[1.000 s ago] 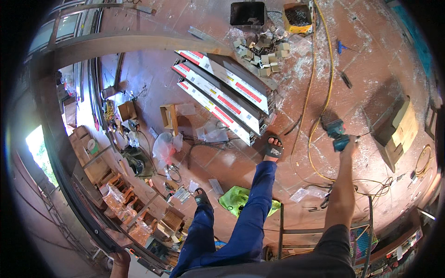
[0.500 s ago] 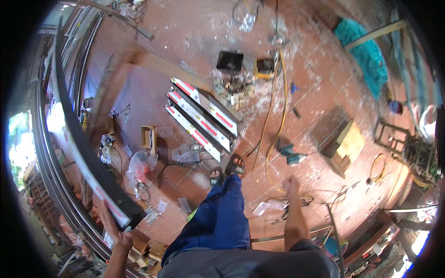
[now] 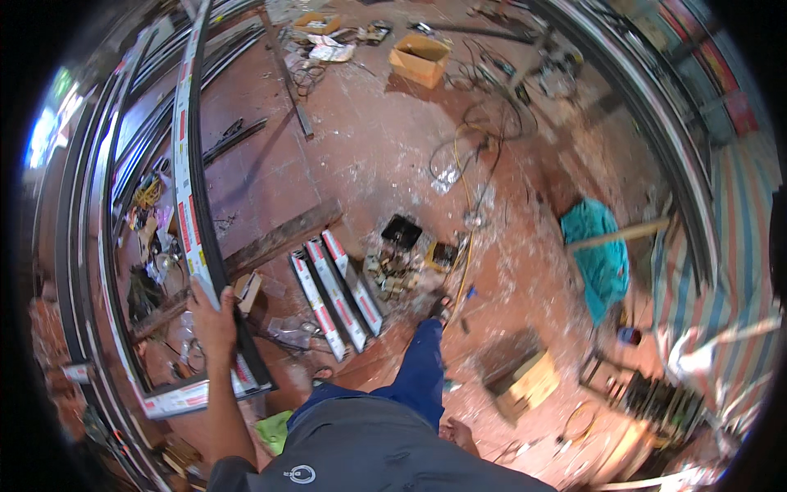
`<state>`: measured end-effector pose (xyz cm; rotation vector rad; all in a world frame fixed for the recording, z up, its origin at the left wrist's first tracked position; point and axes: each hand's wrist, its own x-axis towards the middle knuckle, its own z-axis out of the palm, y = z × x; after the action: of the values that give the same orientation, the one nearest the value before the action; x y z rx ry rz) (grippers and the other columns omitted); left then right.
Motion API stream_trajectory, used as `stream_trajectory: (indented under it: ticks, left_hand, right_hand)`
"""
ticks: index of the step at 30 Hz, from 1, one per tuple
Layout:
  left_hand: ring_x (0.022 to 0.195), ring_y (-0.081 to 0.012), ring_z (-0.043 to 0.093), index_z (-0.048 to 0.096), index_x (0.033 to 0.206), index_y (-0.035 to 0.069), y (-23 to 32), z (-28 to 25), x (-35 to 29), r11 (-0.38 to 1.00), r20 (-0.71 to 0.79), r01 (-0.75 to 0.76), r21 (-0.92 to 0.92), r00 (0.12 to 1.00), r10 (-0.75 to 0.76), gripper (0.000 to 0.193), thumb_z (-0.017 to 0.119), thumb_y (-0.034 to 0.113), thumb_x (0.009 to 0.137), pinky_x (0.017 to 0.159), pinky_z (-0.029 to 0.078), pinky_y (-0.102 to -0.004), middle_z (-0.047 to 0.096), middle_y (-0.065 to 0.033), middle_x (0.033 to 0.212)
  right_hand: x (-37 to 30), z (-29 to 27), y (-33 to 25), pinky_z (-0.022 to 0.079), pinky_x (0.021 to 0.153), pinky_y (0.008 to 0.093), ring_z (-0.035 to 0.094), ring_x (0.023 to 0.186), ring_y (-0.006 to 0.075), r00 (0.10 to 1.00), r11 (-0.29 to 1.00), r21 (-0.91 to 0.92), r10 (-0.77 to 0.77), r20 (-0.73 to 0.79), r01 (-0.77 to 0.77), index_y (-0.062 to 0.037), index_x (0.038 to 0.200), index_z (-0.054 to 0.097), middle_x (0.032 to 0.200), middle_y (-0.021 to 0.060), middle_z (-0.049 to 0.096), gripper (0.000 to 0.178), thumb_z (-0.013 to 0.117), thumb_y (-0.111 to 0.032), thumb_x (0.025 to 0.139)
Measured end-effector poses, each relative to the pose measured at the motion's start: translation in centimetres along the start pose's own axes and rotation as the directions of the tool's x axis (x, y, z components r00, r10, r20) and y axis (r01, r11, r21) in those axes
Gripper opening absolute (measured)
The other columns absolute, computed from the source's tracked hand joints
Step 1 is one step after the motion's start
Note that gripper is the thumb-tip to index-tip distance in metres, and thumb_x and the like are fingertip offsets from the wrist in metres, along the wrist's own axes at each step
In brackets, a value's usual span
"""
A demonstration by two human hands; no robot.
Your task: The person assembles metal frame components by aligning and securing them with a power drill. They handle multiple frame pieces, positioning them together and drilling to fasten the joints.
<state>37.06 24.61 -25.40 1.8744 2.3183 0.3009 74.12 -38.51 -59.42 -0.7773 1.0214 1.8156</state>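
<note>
On the left, my left hand (image 3: 215, 324) is closed around the near bar of a long rectangular metal frame (image 3: 187, 197). This frame has black profiles with white and red protective film, and its near corner lies beside my forearm. My right hand (image 3: 461, 433) hangs low beside my right thigh, partly hidden by my body. Its visible fingers look loosely apart, with nothing seen in them. Three short film-covered metal profiles (image 3: 336, 293) lie side by side on the floor ahead of my feet.
A wooden beam (image 3: 283, 238) lies beyond the frame. Small blocks (image 3: 395, 275) and a black tray (image 3: 402, 233) are ahead. Cardboard boxes (image 3: 529, 385) (image 3: 419, 59), a yellow cable (image 3: 469, 258) and a teal sheet (image 3: 596, 262) lie about. Long dark profiles (image 3: 648, 123) stand at the far right.
My view has swung, bringing more of the long frame and the far floor into sight. My left hand, still on the frame, appears higher up; my right hand has dropped lower beside my leg.
</note>
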Motion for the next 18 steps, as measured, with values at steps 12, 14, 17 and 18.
stream_trajectory:
  ticks: [12,14,17,18]
  left_hand:
    - [0.132,-0.0429,0.061,0.046,0.156,0.003,3.7,-2.1,0.1,0.924,-0.030,0.296,-0.243,0.949,-0.312,0.087,0.066,0.062,0.095,0.110,0.046,-0.0485,0.063,-0.0274,0.143]
    - [0.129,-0.0440,0.062,0.048,0.155,0.005,3.5,-2.0,-0.1,0.923,-0.080,0.325,-0.207,0.934,-0.347,0.086,0.064,0.065,0.095,0.109,0.046,-0.0495,0.064,-0.0276,0.140]
    - [0.114,-0.0483,0.068,0.060,0.142,0.003,1.8,-0.5,1.1,0.889,-0.116,0.432,-0.153,0.885,-0.451,0.077,0.059,0.066,0.098,0.101,0.049,-0.0539,0.071,-0.0324,0.119]
    - [0.111,-0.0490,0.069,0.063,0.139,0.002,2.0,-0.2,1.7,0.851,-0.071,0.507,-0.136,0.852,-0.519,0.075,0.058,0.065,0.099,0.100,0.049,-0.0549,0.072,-0.0333,0.114]
  right_hand:
    - [-24.3,31.1,-52.2,0.045,0.046,0.0323,0.063,0.058,0.0208,0.228,0.255,-0.792,-0.962,-0.150,0.555,-0.0089,0.101,0.065,0.077,0.0066,0.067,0.027,0.062,-0.036,0.102]
    - [-24.8,40.6,-55.3,0.046,0.046,0.0331,0.062,0.059,0.0206,0.180,0.205,-0.717,-0.977,-0.112,0.666,-0.0086,0.105,0.065,0.080,0.0074,0.067,0.027,0.062,-0.036,0.104]
    - [-23.2,49.3,-57.6,0.049,0.046,0.0335,0.064,0.058,0.0216,0.363,0.086,-0.757,-0.909,0.206,0.647,-0.0079,0.113,0.065,0.080,0.0086,0.067,0.029,0.064,-0.035,0.104]
    - [-22.3,51.4,-57.7,0.049,0.046,0.0326,0.066,0.061,0.0215,0.423,0.060,-0.777,-0.864,0.274,0.626,-0.0069,0.114,0.065,0.083,0.0091,0.070,0.030,0.063,-0.035,0.104]
